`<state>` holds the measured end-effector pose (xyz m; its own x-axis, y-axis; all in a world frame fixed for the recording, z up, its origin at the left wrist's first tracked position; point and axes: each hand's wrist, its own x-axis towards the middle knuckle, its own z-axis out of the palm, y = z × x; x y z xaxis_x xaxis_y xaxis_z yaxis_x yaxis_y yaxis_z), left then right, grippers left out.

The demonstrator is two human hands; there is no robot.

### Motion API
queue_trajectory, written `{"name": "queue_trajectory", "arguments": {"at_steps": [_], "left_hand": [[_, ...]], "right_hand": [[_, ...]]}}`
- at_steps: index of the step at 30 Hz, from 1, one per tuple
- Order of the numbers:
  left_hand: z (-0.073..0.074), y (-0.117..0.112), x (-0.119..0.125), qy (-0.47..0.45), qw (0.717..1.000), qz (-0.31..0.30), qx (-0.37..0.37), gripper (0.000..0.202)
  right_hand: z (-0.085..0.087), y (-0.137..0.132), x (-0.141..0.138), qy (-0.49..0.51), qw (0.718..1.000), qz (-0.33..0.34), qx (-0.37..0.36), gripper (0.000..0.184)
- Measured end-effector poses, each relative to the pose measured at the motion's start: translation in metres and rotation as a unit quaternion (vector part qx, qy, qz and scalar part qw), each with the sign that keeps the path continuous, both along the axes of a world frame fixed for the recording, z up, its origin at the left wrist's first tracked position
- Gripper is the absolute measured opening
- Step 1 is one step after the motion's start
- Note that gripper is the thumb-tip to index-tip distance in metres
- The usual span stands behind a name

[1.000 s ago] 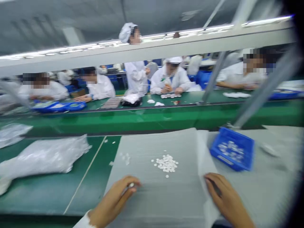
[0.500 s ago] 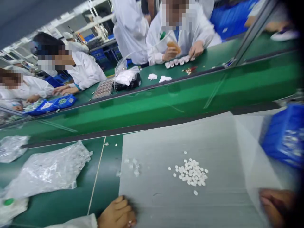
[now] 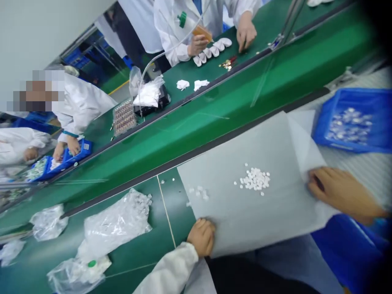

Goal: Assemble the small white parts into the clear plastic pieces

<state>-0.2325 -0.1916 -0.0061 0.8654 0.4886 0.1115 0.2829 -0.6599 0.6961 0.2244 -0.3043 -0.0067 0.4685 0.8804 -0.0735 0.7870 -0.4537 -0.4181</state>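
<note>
Head view: the left hand [image 3: 201,237] is half-curled against the near edge of a grey foam sheet [image 3: 245,216]; the right hand [image 3: 343,190] lies with fingers extended on the sheet's right edge. Whether either grips it cannot be told. A small pile of white discs [image 3: 255,179] sits on the sheet, which lies on a green desk [image 3: 128,261] beside clear plastic bags [image 3: 116,222]. More discs fill a blue crate [image 3: 321,136] beyond the sheet.

The left hand [image 3: 200,237] is held curled, its fingers bent inward, with the forearm covered by a white sleeve [image 3: 168,267]. The right hand [image 3: 343,191] is held flatter, its fingers extended and closed together, pointed toward the left hand and well apart from it.
</note>
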Motion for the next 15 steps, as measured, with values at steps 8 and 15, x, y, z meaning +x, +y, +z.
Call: {"name": "queue_trajectory", "arguments": {"at_steps": [8,15], "left_hand": [[0.119,-0.051,0.035,0.054,0.979,0.073,-0.182,0.044],[0.163,-0.096,0.002,0.089,0.964,0.033,-0.247,0.013]], "right_hand": [[0.077,0.034,-0.239,0.310,0.900,-0.261,0.159,0.029],[0.064,0.028,-0.356,0.418,0.880,-0.196,0.112,0.017]]}}
